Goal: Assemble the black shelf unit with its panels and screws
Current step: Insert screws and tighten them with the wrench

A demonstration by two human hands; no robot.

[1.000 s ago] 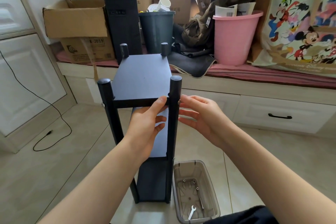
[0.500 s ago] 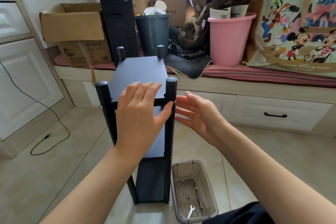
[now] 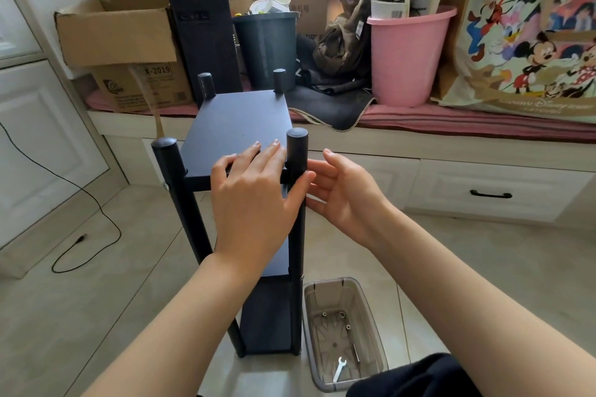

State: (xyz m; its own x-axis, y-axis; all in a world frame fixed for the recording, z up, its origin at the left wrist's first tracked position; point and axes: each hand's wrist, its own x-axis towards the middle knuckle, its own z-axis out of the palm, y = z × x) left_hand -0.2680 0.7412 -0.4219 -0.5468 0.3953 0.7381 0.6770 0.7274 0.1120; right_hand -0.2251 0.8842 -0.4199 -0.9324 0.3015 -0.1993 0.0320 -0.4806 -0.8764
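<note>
The black shelf unit [image 3: 238,119] stands upright on the tiled floor, with four round posts and three panels. My left hand [image 3: 254,196] lies flat with straight fingers on the front edge of the top panel, thumb against the front right post [image 3: 296,145]. My right hand [image 3: 342,193] hovers open just right of that post, fingertips near it, holding nothing. A silver screw head [image 3: 165,185] shows on the front left post.
A clear plastic bin [image 3: 371,309] with a small white wrench [image 3: 339,369] and a few small parts sits on the floor right of the shelf. Behind are a bench with drawers, cardboard boxes, a PC tower, a dark bin and a pink bucket [image 3: 406,58]. A black cable [image 3: 80,190] trails at left.
My left hand rose from under the top panel's front edge and now lies flat on top of it. My right hand stayed beside the front right post.
</note>
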